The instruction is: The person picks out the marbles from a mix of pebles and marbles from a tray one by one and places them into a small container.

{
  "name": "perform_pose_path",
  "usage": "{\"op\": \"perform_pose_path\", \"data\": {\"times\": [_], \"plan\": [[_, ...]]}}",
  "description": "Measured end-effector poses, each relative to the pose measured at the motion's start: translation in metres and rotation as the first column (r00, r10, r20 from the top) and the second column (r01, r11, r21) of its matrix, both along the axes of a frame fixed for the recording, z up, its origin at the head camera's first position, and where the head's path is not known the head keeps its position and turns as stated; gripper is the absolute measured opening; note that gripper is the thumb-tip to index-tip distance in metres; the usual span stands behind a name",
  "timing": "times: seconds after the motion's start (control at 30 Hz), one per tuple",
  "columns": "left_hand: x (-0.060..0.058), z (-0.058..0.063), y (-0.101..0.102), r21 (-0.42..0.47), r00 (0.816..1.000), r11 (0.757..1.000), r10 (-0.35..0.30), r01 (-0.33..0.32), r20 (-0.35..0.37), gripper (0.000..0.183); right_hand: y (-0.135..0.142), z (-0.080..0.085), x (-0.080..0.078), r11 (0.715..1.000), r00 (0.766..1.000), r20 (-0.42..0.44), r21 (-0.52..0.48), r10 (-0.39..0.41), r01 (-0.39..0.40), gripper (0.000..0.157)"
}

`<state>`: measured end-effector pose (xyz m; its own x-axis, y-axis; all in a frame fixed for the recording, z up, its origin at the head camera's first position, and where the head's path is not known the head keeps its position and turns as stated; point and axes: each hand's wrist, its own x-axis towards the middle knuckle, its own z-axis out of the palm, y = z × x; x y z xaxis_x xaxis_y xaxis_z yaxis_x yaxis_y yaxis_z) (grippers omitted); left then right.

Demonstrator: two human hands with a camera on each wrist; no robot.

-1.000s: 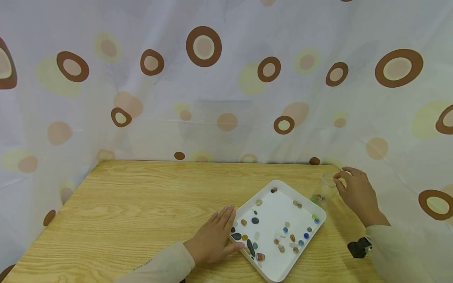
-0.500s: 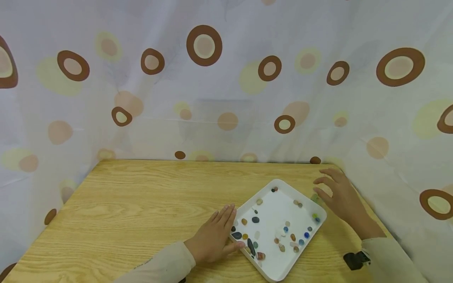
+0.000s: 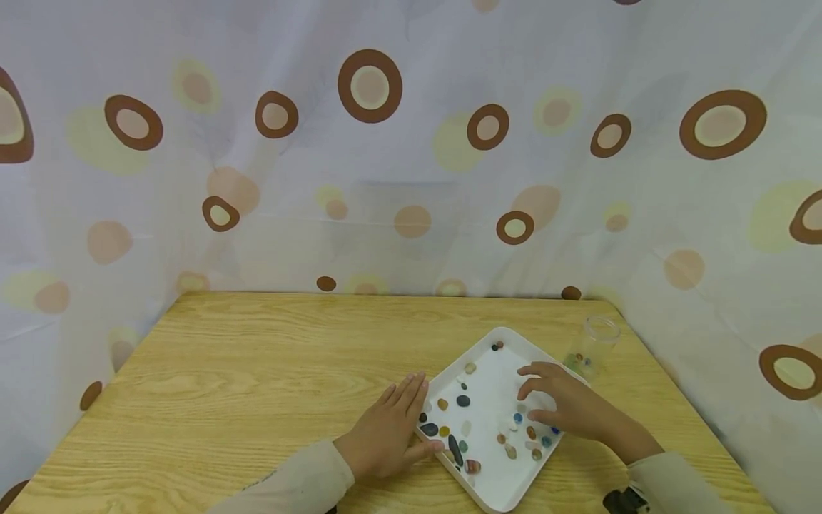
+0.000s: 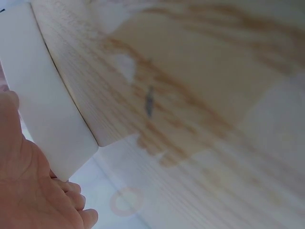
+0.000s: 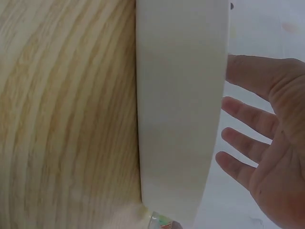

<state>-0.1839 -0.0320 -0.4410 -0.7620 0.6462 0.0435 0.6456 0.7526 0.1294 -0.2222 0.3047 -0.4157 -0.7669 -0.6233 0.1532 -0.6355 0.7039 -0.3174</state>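
Note:
A white rectangular tray (image 3: 491,389), set at an angle on the table, holds several small stones and glass beads. My left hand (image 3: 384,434) rests against its left rim with straight fingers; in the left wrist view the same hand (image 4: 33,181) lies along the tray's outer wall (image 4: 47,100). Above the tray's right half hovers my right hand (image 3: 568,403), fingers spread and loosely bent, nothing visible between them. Just below its fingertips lie a blue bead (image 3: 517,418) and pale stones. Behind the tray's right corner stands a clear jar (image 3: 599,346) with several coloured pieces at its bottom.
Dark pebbles (image 3: 429,429) and other stones gather near the tray's left rim. The wooden table (image 3: 257,371) extends left and ends at a patterned curtain (image 3: 411,143) behind and to the right.
My right hand has come away from the jar's mouth, passing in front of the jar, and moved left and nearer over the tray. My left hand has stayed in place.

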Motion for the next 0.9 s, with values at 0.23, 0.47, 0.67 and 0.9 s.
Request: {"op": "perform_pose_path", "data": {"times": [0.23, 0.47, 0.67, 0.9], "plan": [[0.001, 0.001, 0.000, 0.002, 1.000, 1.000, 0.003, -0.003, 0.008, 0.090, -0.008, -0.008, 0.000, 1.000, 0.997, 0.078, 0.012, 0.013, -0.014, 0.021], [0.000, 0.000, -0.001, 0.001, 1.000, 1.000, -0.002, 0.002, 0.001, 0.091, -0.015, -0.008, -0.001, 1.000, 0.977, 0.210, 0.024, -0.024, 0.019, 0.017], [0.000, -0.002, -0.001, 0.017, 1.000, 1.000, 0.001, -0.002, 0.004, 0.091, -0.016, -0.010, -0.001, 0.998, 0.978, 0.206, 0.058, -0.023, 0.011, 0.017], [-0.001, -0.002, -0.001, 0.015, 1.000, 1.000, 0.006, -0.006, 0.013, 0.091, -0.017, -0.013, -0.003, 0.997, 0.982, 0.189, 0.081, -0.024, 0.008, 0.019]]}}
